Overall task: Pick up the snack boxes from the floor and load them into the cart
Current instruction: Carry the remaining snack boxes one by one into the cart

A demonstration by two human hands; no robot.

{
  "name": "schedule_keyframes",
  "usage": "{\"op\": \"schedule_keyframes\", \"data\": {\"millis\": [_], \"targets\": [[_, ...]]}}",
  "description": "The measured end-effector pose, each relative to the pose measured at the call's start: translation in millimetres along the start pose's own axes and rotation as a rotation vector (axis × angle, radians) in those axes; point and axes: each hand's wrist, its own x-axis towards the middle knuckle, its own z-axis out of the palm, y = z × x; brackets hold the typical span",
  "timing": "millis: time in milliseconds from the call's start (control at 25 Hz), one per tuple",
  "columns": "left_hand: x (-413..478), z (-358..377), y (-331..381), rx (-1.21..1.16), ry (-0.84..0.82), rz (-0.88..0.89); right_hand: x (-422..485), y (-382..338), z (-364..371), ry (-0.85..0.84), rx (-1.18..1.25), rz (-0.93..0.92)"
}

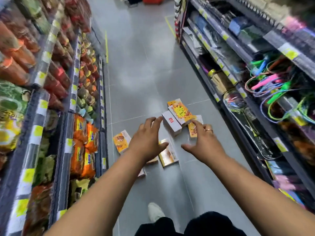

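While snack boxes (pixel 181 114) lie scattered on the grey aisle floor (pixel 144 79), a person reaches down between stocked shelves, with orange snack packets (pixel 83 147) to the left and skipping ropes (pixel 272 86) and rackets (pixel 238 106) to the right. A white shoe (pixel 155 212) shows below. The left hand (pixel 146 138) hangs over the boxes, its grip spread apart and holding nothing. The right hand (pixel 202 138) is likewise spread, fingertips over an orange box (pixel 191 133), though contact is unclear. The forearms partly hide two boxes.

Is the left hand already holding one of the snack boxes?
No, the left hand is spread open above the snack boxes on the floor, holding none.
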Motion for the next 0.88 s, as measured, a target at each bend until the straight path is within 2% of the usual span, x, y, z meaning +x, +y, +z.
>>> {"op": "schedule_keyframes", "data": {"millis": [280, 440, 680, 880], "targets": [[175.6, 66.9, -47.2, -0.12, -0.093, -0.055, 155.7, 47.5, 62.4, -0.044, 0.057, 0.166], [264.8, 135.1, -71.2, -0.238, -0.052, -0.107, 249.9, 87.5, 111.4, -0.052, 0.059, 0.206], [365.5, 279.8, -139.9, -0.379, -0.084, -0.236, 356.8, 174.7, 245.4, -0.104, 0.096, 0.341], [428.8, 407.6, -222.1, -0.292, -0.103, -0.184, 417.6, 252.5, 371.8, -0.125, 0.144, 0.447]]}}
